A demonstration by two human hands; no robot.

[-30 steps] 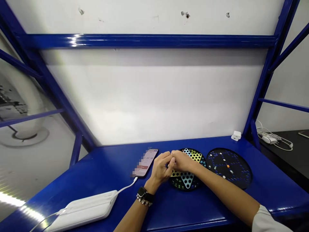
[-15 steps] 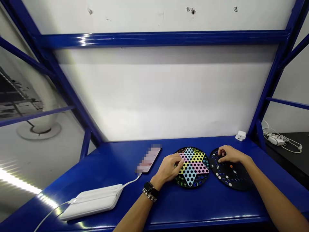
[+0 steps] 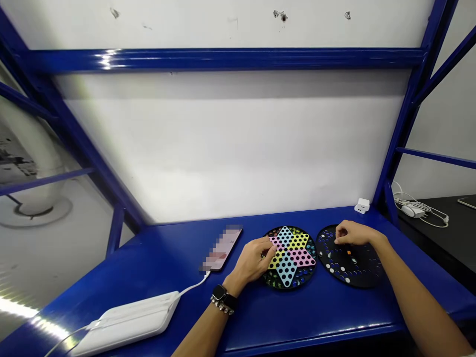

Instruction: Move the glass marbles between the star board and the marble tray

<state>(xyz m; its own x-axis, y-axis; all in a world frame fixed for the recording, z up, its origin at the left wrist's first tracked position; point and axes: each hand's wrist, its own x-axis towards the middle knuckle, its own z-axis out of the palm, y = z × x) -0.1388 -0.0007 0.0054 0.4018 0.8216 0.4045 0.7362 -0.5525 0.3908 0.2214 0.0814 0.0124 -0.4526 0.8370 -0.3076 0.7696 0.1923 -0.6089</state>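
Several white marbles (image 3: 347,280) are sitting in holes of the black perforated board (image 3: 366,277) on the surface (image 3: 260,317); the right hand (image 3: 355,234) is curling its fingers (image 3: 339,234) over that board, any grip unclear; the left hand (image 3: 251,262) is resting curled fingers on the star-patterned Chinese checkers board (image 3: 314,260), any grip equally unclear.

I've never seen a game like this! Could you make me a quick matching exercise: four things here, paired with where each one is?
Things:
1. Left hand
2. Right hand
3. Wristwatch
4. Power bank

Places:
A. Over the black perforated disc
B. Around the left wrist
C. Cabled to the phone
D. At the star-patterned board

Pairs: 1-D, 2-A, 3-B, 4-C
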